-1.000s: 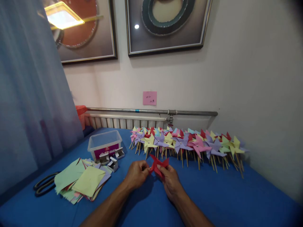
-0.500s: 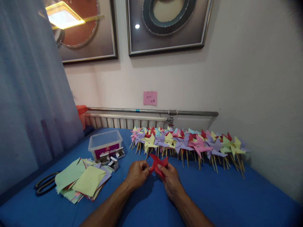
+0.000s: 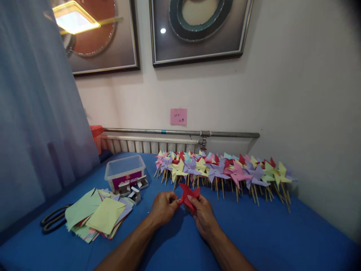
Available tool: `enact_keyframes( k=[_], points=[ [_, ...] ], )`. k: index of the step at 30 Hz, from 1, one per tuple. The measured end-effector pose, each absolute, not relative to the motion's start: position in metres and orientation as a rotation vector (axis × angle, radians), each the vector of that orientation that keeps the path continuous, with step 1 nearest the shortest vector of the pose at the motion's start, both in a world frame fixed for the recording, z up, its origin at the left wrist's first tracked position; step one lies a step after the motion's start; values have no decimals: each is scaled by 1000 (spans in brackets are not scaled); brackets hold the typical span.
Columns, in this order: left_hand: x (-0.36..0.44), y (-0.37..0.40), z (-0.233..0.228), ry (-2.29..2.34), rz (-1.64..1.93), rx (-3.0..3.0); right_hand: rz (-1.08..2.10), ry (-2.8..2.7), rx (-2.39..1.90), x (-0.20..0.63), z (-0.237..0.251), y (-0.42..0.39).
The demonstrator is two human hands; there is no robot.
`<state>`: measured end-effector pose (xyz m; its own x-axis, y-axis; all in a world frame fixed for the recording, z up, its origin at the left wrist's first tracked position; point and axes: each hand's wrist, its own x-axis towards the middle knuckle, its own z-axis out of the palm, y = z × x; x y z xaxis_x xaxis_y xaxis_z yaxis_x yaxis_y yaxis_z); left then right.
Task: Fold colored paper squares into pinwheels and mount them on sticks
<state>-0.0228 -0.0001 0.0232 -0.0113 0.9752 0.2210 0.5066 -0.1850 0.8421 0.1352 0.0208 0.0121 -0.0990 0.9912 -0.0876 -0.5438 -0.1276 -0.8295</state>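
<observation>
A red paper pinwheel is held up between my two hands, just above the blue cloth. My right hand grips it from the right, thumb across its face near the middle. With fingers pinched together, my left hand holds its lower left tip; the fingertips partly hide that tip. No stick shows on this pinwheel. Behind my hands stands a long cluster of finished-looking pinwheels in purple, yellow, pink, red, green and blue, on thin wooden sticks.
Left of my hands lie a loose stack of coloured paper sheets and dark-handled scissors. Small open boxes sit by a clear plastic tub. A blue curtain hangs at the left; a radiator and pipe run behind the table.
The view has shifted very slightly. Both hands stay in nearly the same place on the red pinwheel, with its blades turned a little.
</observation>
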Motion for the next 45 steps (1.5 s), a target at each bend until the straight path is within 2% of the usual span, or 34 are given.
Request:
enact_keyframes(
  k=[24, 35, 41, 45],
  points=[
    [-18, 2, 17, 1491, 1169, 1650, 1508, -769, -782, 136, 8, 26],
    [-24, 3, 16, 1414, 991, 1719, 1436, -838, -844, 140, 6, 33],
    [-27, 15, 15, 1336, 1242, 1274, 1370, -858, -892, 147, 12, 34],
    [-30, 19, 20, 1265, 1373, 1134, 1304, -1136, -953, 139, 9, 25]
  ],
)
